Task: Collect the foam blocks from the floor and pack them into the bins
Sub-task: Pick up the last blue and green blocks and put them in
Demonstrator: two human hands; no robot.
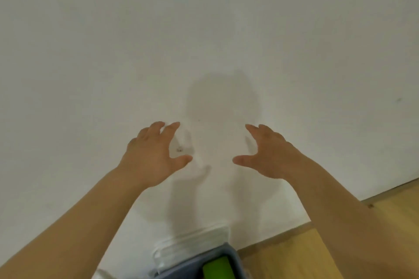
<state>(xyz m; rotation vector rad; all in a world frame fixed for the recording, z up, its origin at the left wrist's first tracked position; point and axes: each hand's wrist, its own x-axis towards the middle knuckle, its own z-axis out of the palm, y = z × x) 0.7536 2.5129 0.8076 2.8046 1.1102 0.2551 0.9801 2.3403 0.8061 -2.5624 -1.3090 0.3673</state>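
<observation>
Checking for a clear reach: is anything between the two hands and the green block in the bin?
Nothing visible is. The left hand and right hand are empty, fingers spread, before the white wall; the green block lies in the grey bin below them, at the frame's bottom edge.

green foam block (216,267), blue-grey bin (235,258), white wall (204,29).

White wall (204,29); perhaps white plastic (192,241) below.
</observation>
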